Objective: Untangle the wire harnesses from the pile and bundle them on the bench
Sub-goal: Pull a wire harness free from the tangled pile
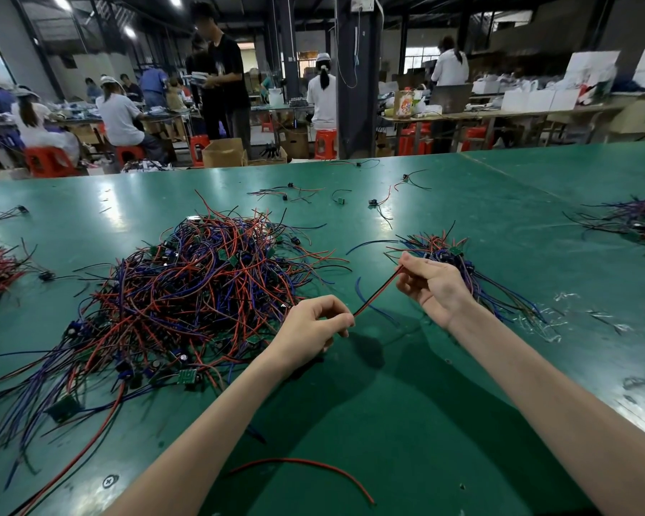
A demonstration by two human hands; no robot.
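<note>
Wire harness (377, 291) slants from lower left to upper right, pinched between left hand (313, 325) and right hand (431, 283).

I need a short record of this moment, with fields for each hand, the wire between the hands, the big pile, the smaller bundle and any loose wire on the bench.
left hand: pinches the lower end of the red-and-black wire pair
right hand: pinches the upper end of the same pair
wire pair: stretched straight between both hands, above the bench
pile: large tangle of red, blue and black harnesses with small green boards, left of the hands
bundle: smaller, behind the right hand
red wire: single, curved, near the viewer
</note>
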